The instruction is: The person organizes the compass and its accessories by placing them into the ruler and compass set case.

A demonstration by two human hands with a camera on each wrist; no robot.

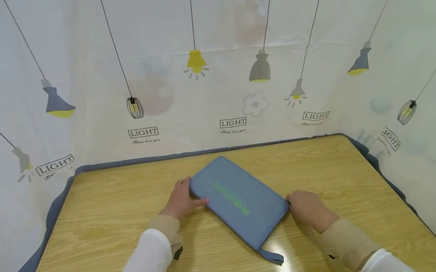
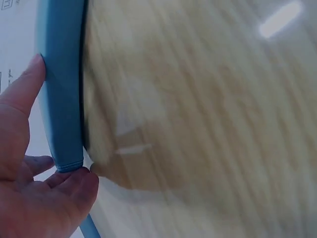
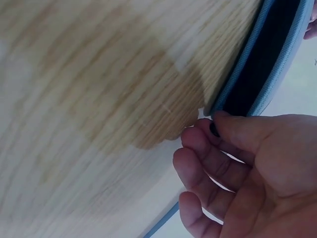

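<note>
A flat blue zip pouch (image 1: 243, 197) with green lettering lies slantwise on the table, its wrist strap (image 1: 272, 257) pointing toward me. My left hand (image 1: 183, 200) grips the pouch's far left end, thumb on the near side edge and fingers around the corner. In the left wrist view, that hand's fingers (image 2: 81, 186) touch the stitched end of the pouch's blue side. At the right corner my right hand (image 1: 308, 207) pinches the small dark zipper pull (image 3: 214, 130) between thumb and forefinger. Along the edge beside it, the zipper (image 3: 257, 59) is parted, showing a dark gap.
The pouch rests on a light wood-grain table (image 1: 119, 205) with glare near its front edge. A pale cloth (image 1: 170, 31) printed with hanging lamps surrounds the table at the back and both sides. Its dark blue border (image 1: 57, 214) runs along the table edges.
</note>
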